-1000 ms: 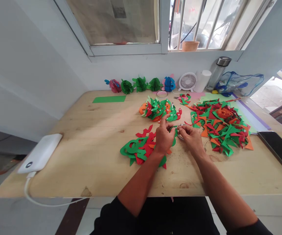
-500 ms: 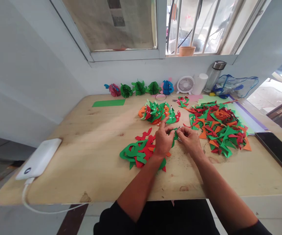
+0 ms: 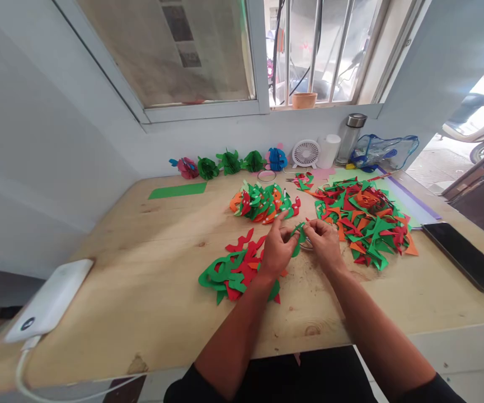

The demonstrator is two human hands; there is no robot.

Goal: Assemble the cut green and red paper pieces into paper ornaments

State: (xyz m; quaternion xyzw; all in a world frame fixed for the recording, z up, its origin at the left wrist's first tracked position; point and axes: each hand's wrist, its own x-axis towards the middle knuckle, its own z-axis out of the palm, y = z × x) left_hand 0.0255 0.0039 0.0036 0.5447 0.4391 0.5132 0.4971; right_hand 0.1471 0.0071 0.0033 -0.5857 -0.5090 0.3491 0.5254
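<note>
My left hand [image 3: 278, 246] is closed on a green paper cutout [image 3: 297, 239], thumb against its edge and index finger stretched forward. At the cutout's right side, my right hand [image 3: 322, 239] pinches with thumb and fingertips; whether it grips the paper or something tiny on it cannot be made out. Under the fingers shows part of a round, shiny rim [image 3: 306, 246]. Left of my left wrist lies a loose pile of green and red cutouts [image 3: 229, 274]. Beyond my hands are curled green, red and orange cutouts [image 3: 262, 201] with small white patches.
Paper scraps [image 3: 363, 218] are heaped at the right, near a black phone [image 3: 468, 254]. Along the wall stand folded paper figures [image 3: 229, 162], a small fan [image 3: 306, 154] and a glass bottle [image 3: 351, 140]. A white power bank [image 3: 52, 299] with a cable lies at the left.
The camera view has shifted and tilted slightly. My hands stay together at the green cutout, which now shows more between the fingers.
</note>
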